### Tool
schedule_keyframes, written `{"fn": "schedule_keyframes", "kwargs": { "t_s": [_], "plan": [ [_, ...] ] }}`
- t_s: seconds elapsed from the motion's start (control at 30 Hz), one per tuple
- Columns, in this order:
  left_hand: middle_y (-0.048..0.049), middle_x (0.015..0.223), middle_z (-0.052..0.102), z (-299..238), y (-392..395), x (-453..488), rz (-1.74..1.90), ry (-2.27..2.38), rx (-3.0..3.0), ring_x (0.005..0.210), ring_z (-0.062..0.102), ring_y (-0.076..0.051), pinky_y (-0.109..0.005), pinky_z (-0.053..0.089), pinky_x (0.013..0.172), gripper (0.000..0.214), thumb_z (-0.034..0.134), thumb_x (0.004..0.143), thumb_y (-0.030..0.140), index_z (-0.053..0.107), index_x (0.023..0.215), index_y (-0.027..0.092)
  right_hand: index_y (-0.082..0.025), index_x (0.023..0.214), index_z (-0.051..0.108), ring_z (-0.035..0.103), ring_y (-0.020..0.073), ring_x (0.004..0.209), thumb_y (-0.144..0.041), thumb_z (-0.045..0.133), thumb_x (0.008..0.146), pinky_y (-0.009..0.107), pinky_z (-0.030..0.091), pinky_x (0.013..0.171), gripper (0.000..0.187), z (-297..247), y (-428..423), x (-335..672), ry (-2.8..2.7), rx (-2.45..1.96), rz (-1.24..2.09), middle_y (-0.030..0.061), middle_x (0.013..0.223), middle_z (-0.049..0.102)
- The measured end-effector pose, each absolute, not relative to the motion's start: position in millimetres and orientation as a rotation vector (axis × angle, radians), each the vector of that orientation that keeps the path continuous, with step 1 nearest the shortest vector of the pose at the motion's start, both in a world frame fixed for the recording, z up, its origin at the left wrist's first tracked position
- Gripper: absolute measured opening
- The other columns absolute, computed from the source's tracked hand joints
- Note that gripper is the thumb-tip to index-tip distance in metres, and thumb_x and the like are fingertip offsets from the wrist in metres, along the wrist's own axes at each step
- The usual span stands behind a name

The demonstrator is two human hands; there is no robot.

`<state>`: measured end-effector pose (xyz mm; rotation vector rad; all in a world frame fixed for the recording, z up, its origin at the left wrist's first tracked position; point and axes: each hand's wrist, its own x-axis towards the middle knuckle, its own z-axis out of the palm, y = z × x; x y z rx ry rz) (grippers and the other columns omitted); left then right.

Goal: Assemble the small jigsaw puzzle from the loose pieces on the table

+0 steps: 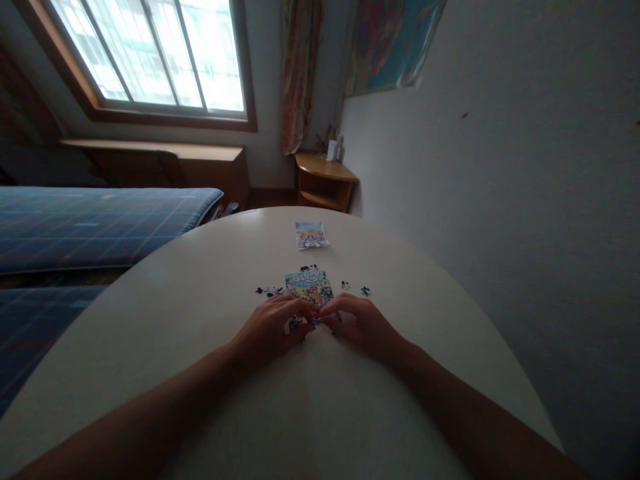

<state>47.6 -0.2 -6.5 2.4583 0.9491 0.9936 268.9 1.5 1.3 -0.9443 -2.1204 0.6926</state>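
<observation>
A colourful jigsaw puzzle point(307, 281), its pieces joined into a picture with lettering across the top, lies flat on the white table. My left hand point(273, 323) rests at its lower left, with thumb and index finger curled around a small puzzle piece point(316, 321) at the bottom edge. From the other side my right hand point(357, 320) meets it there, fingertips pinched at the same spot. The fingers cover much of the puzzle's lower part. Loose puzzle pieces point(270, 291) lie left of the puzzle, and a few more point(365, 291) to its right.
A small printed sheet or packet point(311, 235) lies beyond the puzzle on the round table point(210, 287). A plaid mattress point(100, 223) is on the left, a wall point(500, 200) on the right. A corner shelf point(327, 167) stands behind.
</observation>
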Motion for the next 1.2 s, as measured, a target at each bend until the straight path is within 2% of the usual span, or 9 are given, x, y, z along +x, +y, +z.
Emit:
{"fn": "schedule_keyframes", "kwargs": {
  "t_s": [0.13, 0.4, 0.7, 0.97, 1.2],
  "plan": [
    [-0.0023, 0.092, 0.075, -6.6, -0.8, 47.4, 0.991, 0.925, 2.450, 0.087, 0.069, -0.018, -0.033, 0.053, 0.083, 0.021, 0.066, 0.084, 0.017, 0.064, 0.104, 0.022, -0.022, 0.091, 0.070, 0.066, 0.0154, 0.082, -0.016, 0.059, 0.087, 0.028, 0.051, 0.076, 0.013, -1.0, 3.0, 269.5, -2.143, -0.860, 0.690, 0.0043, 0.088, 0.072],
    [-0.0024, 0.091, 0.075, -11.5, 0.1, 46.6, 1.015, 0.925, 2.464, 0.086, 0.070, -0.018, -0.033, 0.054, 0.081, 0.028, 0.068, 0.084, 0.018, 0.062, 0.111, 0.022, -0.021, 0.092, 0.068, 0.069, 0.0152, 0.081, -0.026, 0.065, 0.087, 0.028, 0.052, 0.077, 0.007, -1.4, 1.5, 267.3, -2.070, -1.040, 0.694, 0.0023, 0.087, 0.074],
    [-0.0016, 0.086, 0.072, -9.1, 0.4, 46.5, 0.985, 0.879, 2.500, 0.080, 0.067, -0.017, -0.030, 0.052, 0.076, 0.014, 0.066, 0.085, 0.021, 0.066, 0.099, 0.023, -0.023, 0.098, 0.065, 0.070, 0.0134, 0.072, -0.024, 0.066, 0.086, 0.024, 0.052, 0.068, 0.012, -2.7, 1.1, 266.3, -2.038, -1.082, 0.772, -0.0012, 0.081, 0.074],
    [-0.0019, 0.089, 0.072, -13.3, 2.5, 44.9, 1.056, 1.025, 2.437, 0.081, 0.068, -0.017, -0.029, 0.052, 0.075, 0.013, 0.073, 0.082, 0.025, 0.066, 0.093, 0.022, -0.022, 0.107, 0.061, 0.071, 0.0164, 0.083, -0.023, 0.068, 0.083, 0.031, 0.053, 0.082, 0.025, 2.2, -1.4, 266.0, -2.051, -1.011, 0.770, 0.0023, 0.090, 0.075],
    [-0.0013, 0.086, 0.071, -15.6, 2.8, 44.9, 1.083, 1.054, 2.399, 0.078, 0.067, -0.016, -0.027, 0.052, 0.072, 0.013, 0.073, 0.082, 0.030, 0.066, 0.089, 0.021, -0.022, 0.096, 0.067, 0.070, 0.0168, 0.084, -0.025, 0.073, 0.080, 0.031, 0.052, 0.082, 0.017, 3.1, -0.5, 267.0, -2.099, -1.022, 0.674, 0.0018, 0.088, 0.074]
  ]
}}
